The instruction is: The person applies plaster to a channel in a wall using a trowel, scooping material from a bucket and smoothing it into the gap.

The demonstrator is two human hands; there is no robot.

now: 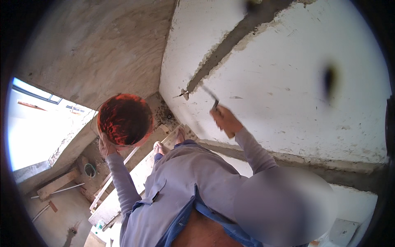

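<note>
- Your grey jacket [185, 173] lies on the near side of the bucket [108, 119]
- Your left hand [106, 146] holds that bucket, red-orange and dark inside, by its near-left side; the fingers are partly hidden, so you cannot tell whether they are spread or together
- Your right hand [226, 119], well to the right of the bucket, has its fingers curled together around a trowel [214, 99], its thin blade pointing up and toward the left
- Farther right of the bucket, a scuffed white wall [288, 82] carries a slanting grey mortar strip [230, 47]
- Down below the bucket runs a pale plank [109, 208]
- Left of the bucket is a bright window opening [37, 131]
</note>
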